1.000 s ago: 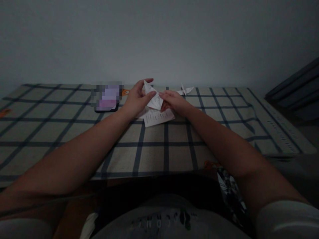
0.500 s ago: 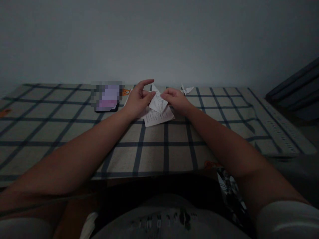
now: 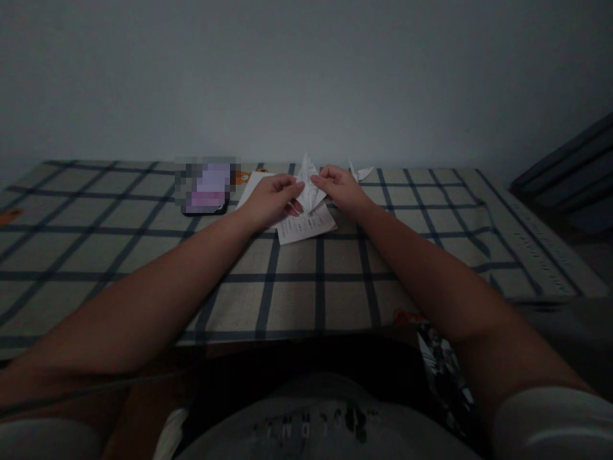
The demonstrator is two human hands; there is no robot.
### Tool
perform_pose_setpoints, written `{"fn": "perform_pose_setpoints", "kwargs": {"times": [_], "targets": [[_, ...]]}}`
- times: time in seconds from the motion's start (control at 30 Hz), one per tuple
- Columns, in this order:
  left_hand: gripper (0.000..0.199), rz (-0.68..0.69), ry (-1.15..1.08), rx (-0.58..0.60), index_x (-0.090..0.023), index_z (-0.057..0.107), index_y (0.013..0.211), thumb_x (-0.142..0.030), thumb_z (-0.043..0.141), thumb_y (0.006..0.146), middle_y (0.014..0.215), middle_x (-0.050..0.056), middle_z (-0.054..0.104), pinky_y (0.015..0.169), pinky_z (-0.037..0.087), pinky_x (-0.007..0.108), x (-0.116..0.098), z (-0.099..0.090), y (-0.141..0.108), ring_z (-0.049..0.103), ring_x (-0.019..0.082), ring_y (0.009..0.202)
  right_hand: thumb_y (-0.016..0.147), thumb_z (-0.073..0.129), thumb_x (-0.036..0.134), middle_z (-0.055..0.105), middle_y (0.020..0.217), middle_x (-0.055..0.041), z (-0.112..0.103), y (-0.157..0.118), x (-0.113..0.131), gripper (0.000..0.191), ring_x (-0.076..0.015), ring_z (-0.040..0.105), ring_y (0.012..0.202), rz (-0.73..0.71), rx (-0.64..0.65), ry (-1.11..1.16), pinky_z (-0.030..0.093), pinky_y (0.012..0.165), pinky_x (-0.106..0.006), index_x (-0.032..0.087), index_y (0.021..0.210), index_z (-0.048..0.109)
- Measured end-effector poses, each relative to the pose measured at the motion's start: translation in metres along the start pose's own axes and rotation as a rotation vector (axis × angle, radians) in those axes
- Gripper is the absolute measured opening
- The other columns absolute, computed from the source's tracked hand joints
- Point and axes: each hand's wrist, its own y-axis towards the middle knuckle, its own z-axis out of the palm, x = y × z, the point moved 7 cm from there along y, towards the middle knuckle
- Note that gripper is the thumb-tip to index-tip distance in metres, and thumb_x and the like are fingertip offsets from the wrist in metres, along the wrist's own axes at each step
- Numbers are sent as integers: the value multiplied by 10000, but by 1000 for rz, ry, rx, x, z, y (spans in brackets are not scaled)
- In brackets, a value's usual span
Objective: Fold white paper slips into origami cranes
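A folded piece of white paper (image 3: pixel 309 191), shaped like a diamond with a pointed top, is held up between my two hands. My left hand (image 3: pixel 274 199) pinches its left edge between thumb and fingers. On the other edge, the thumb and curled fingers of my right hand (image 3: pixel 342 190) grip it. Beneath lies a printed paper sheet (image 3: pixel 306 229), partly covered by the folded piece. Another white sheet (image 3: pixel 256 185) shows behind my left hand. A small folded paper crane (image 3: pixel 361 172) rests just beyond my right hand.
A phone (image 3: pixel 207 191), partly blurred out, lies left of my hands. The table has a checked cloth (image 3: pixel 239 300) and meets a plain wall (image 3: pixel 306 76) at the back. Dark striped fabric (image 3: pixel 569 172) is at the far right.
The folded paper has turned more upright, its point shifting right. My left hand's raised index finger has come down, and that hand now pinches the paper's left edge.
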Motion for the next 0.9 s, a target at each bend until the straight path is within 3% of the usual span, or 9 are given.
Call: {"fn": "perform_pose_setpoints", "kwargs": {"times": [0.23, 0.47, 0.7, 0.9], "targets": [[259, 51, 38, -71, -209, 535, 736, -345, 711, 867, 585, -48, 561, 446, 484, 218, -2, -6, 1, 625, 130, 469, 982, 679, 187, 645, 682, 32, 10, -1, -4, 233, -75, 631, 610, 55, 101, -31, 544, 589, -172, 154, 766, 599], [219, 100, 120, -80, -207, 550, 771, -325, 675, 907, 615, -39, 594, 441, 483, 215, -8, -5, -2, 635, 132, 479, 992, 690, 223, 631, 654, 42, 7, -2, -4, 276, -74, 615, 580, 57, 72, -57, 517, 551, -169, 167, 751, 569], [230, 76, 172, -119, -211, 527, 757, -282, 645, 941, 559, -50, 567, 420, 449, 190, -13, -4, -4, 613, 117, 452, 978, 726, 396, 634, 689, 40, 9, 0, -6, 314, -78, 609, 597, 7, 83, -92, 504, 556, -176, 181, 814, 566], [204, 78, 172, -102, -206, 541, 768, -265, 646, 933, 574, -27, 626, 428, 466, 200, -9, -3, -4, 617, 122, 454, 970, 734, 401, 661, 705, 33, 11, 0, -12, 315, -80, 629, 602, 43, 114, -77, 505, 552, -174, 184, 821, 562]]}}
